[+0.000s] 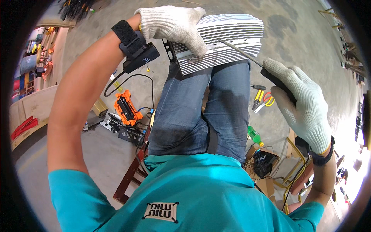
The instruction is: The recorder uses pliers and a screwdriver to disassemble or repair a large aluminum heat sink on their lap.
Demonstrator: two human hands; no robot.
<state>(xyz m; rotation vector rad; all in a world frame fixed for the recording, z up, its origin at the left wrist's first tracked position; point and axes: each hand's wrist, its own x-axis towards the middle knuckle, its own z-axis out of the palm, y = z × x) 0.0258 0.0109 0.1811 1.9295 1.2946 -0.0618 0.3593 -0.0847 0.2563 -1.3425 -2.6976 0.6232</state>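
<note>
A silver, finned metal heat sink [235, 29] lies across my thighs near the knees, with a dark bracket at its left end. My left hand [174, 25], in a white knitted glove, is closed on its left part, the thumb over the fins. In my gloved right hand [305, 102] is a screwdriver [275, 79] with a black handle. Its long thin shaft slants up and left, and the tip reaches the flat strip along the middle of the heat sink. I cannot tell whether the tip sits in a screw or hole.
On the floor to the right lie yellow-handled pliers [257, 102], red-and-yellow-handled scissors [266, 101] and a green bottle [255, 136]. An orange-and-black device [127, 108] with cables stands left of my legs. Black cables and a bag [264, 164] lie at lower right.
</note>
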